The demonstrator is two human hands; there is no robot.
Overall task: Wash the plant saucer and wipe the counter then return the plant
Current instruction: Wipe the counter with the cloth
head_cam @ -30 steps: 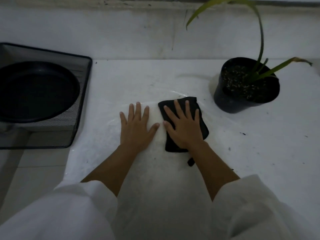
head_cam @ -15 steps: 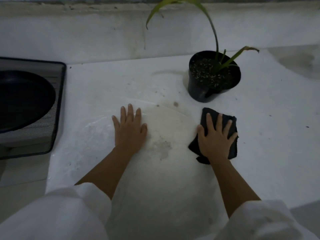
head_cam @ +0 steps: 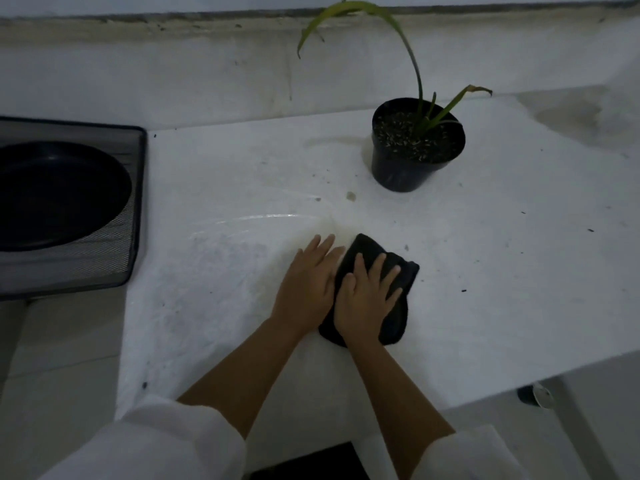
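Worktop [head_cam: 485, 271]: white, dimly lit, speckled with dark crumbs; a curved wet streak lies just beyond the two hands, with a small brown spot past it.
Wall: pale, stained, rising behind the worktop, with a rough ledge along the top.
Right hand [head_cam: 363, 299]: flat, palm down, fingers spread on the black cloth; grip released (pressing, not clasping).
Black cloth [head_cam: 398, 317]: folded pad lying on the worktop under the right hand, showing beyond the fingertips and to the right of the palm.
Left hand [head_cam: 308, 285]: flat on the bare worktop, fingers together and pointing away, grip released; it lies just left of the right hand, touching it along the edge, with the cloth's near corner against it.
Plant pot [head_cam: 408, 168]: black, upright, standing on the worktop beyond and a little right of the right hand, well apart from the cloth; dark soil flecked with pale bits.
Plant [head_cam: 420, 109]: a few long green leaves, one arching high to the left, one with a browned tip reaching right.
Plant saucer [head_cam: 59, 195]: black, round, resting in the mesh tray far to the left of both hands.
Mesh tray [head_cam: 135, 237]: dark wire, left of the worktop edge.
Sleeves [head_cam: 166, 445]: white, pushed up both forearms.
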